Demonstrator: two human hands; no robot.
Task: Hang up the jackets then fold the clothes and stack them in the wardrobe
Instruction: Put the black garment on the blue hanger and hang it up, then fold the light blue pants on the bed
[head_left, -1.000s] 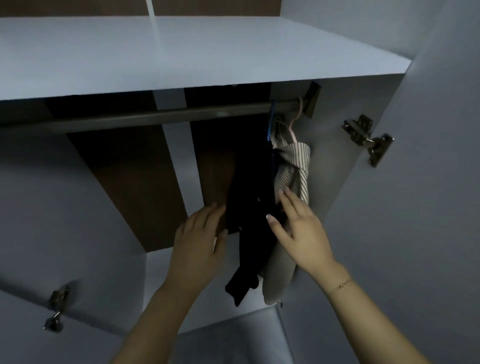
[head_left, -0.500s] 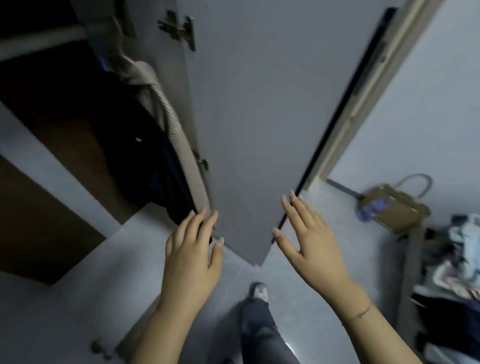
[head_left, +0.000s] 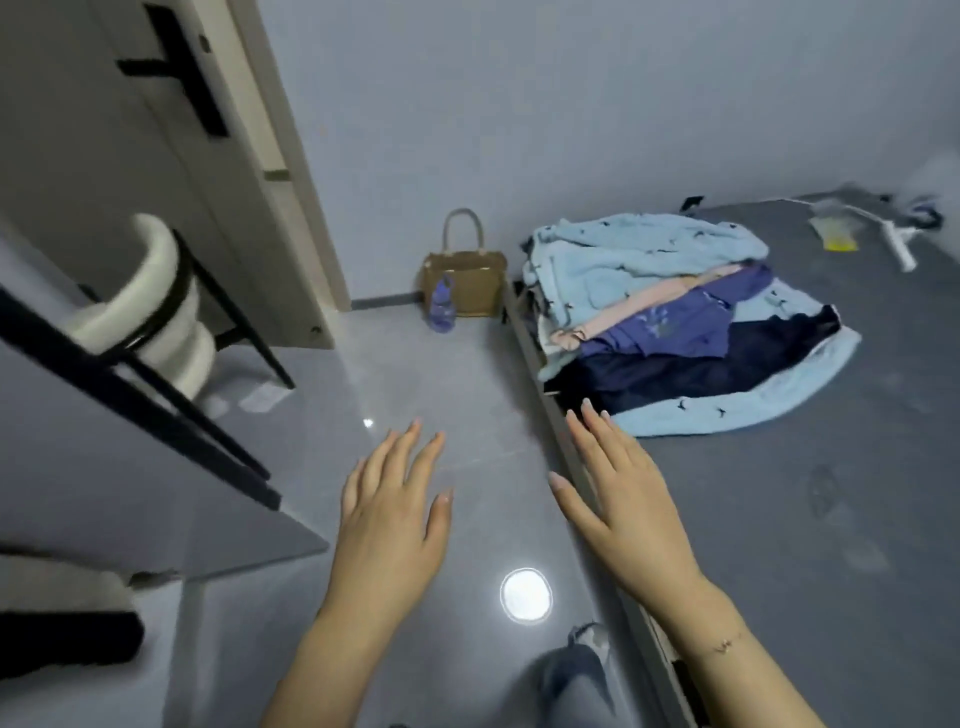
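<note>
The pile of clothes (head_left: 675, 317) lies loosely heaped on the grey bed (head_left: 831, 493), at its edge: fluffy pale-blue fleece with small dark marks, a pink layer, purple printed fabric, dark navy cloth. Near the pile, the right hand (head_left: 623, 499) and, farther off, the left hand (head_left: 395, 519) hover empty, fingers straight and spread. Beyond the pile, a woven bag (head_left: 465, 280) stands on the glossy floor (head_left: 405, 374).

I see my left hand (head_left: 387, 525) and right hand (head_left: 626, 512) held flat, empty, over the floor (head_left: 415, 374); a pile of clothes (head_left: 670, 317) lies on the bed (head_left: 831, 493).
</note>
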